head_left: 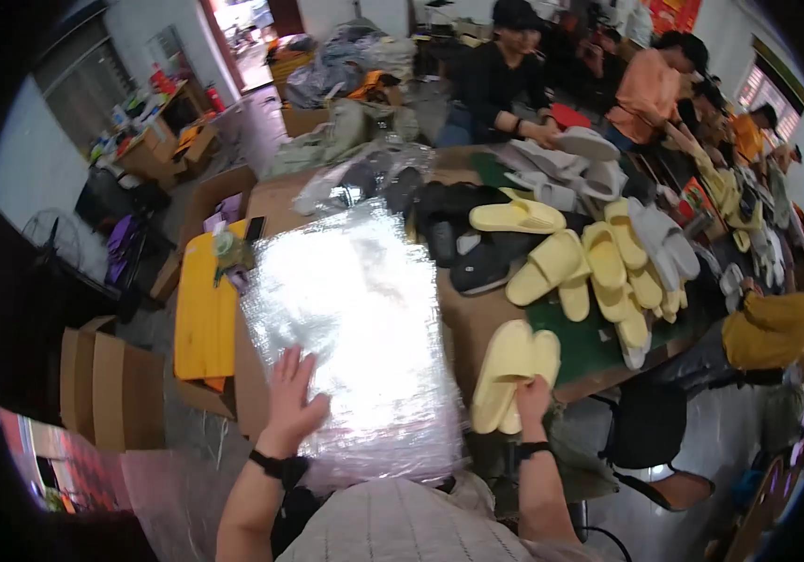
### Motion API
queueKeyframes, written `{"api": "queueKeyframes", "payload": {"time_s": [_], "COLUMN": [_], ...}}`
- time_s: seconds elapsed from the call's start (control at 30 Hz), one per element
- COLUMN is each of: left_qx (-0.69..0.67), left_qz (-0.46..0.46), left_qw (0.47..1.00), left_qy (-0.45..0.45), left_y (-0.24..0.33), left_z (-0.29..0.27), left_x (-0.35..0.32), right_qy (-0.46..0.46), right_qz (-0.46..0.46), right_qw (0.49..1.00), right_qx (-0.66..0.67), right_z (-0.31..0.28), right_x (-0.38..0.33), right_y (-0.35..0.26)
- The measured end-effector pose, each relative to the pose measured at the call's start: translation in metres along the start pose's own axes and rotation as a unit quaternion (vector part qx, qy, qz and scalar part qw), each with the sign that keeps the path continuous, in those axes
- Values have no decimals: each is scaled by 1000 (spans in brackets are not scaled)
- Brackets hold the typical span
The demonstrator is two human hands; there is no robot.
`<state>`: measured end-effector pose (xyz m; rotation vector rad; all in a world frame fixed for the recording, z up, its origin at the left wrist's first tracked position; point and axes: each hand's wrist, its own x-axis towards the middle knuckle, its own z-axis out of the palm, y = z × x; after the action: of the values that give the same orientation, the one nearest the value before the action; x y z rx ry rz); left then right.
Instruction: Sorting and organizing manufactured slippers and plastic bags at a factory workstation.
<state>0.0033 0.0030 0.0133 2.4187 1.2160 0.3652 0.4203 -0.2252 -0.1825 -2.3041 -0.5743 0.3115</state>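
My right hand [534,401] grips a pair of pale yellow slide slippers [503,367] at the near right edge of the table, fingers closed on their side. The two slippers lie against each other, toes pointing away from me. Spread flat, my left hand [293,398] rests on the lower left part of a stack of shiny clear plastic bags [355,300], holding nothing. Light glares off the bags, so single layers are hard to make out. Beyond the held pair lies a heap of yellow slippers [608,258], with black slippers [477,267] to its left.
Grey-white slippers [575,169] pile up at the far side, where a person in black [509,80] handles some. A yellow bin [203,309] stands left of the table, cardboard boxes [111,384] below it. A black chair [650,431] is at the right. Several people sit further off.
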Motion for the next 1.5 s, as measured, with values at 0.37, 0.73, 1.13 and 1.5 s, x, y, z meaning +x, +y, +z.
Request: {"api": "queueKeyframes", "payload": {"time_s": [0.37, 0.73, 1.13, 1.5], "left_qx": [-6, -7, -41, -180], "left_qz": [100, 232, 203, 157], "left_qw": [994, 971, 978, 967], "left_qy": [-47, -60, -28, 87], "left_y": [-35, -27, -11, -3], "left_z": [-19, -11, -15, -9], "left_x": [-2, -25, -4, 0], "right_qy": [93, 37, 13, -120], "right_qz": [-79, -234, -259, -299], "right_qw": [928, 955, 965, 946], "right_qx": [353, 180, 37, -32], "right_z": [-96, -118, -124, -125], "right_x": [-72, -178, -208, -224], "right_y": [-53, -220, -247, -265]}}
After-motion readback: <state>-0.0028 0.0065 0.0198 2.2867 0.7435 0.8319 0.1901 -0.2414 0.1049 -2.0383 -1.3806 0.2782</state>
